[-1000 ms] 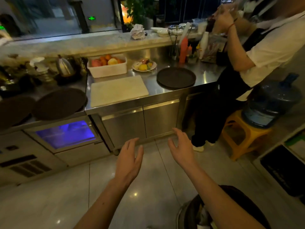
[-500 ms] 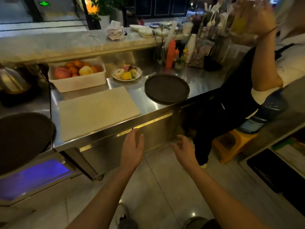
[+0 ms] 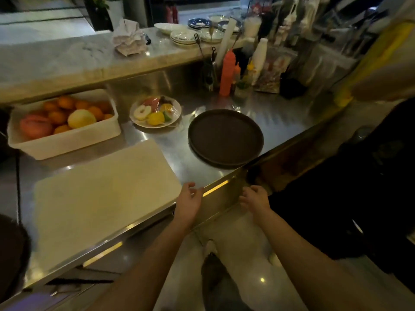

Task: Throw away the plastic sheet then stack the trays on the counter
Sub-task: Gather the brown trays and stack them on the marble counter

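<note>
Up top, the steel counter (image 3: 280, 122) carries a pale cutting board (image 3: 101, 198) at its front left edge and a white fruit tub (image 3: 65, 140) behind it. Round dark trays (image 3: 225, 138), stacked, sit at the front edge toward the right. A wrapped fruit plate (image 3: 155, 114) lies behind them. Both hands hover empty at the front edge, left hand (image 3: 188, 204) and right hand (image 3: 256, 198), fingers loosely spread.

trays (image 3: 225, 138) – dk brown | bin (image 3: 65, 140) – white | squeeze bottle (image 3: 226, 74) – orange | cutting board (image 3: 101, 196) – cream
</note>
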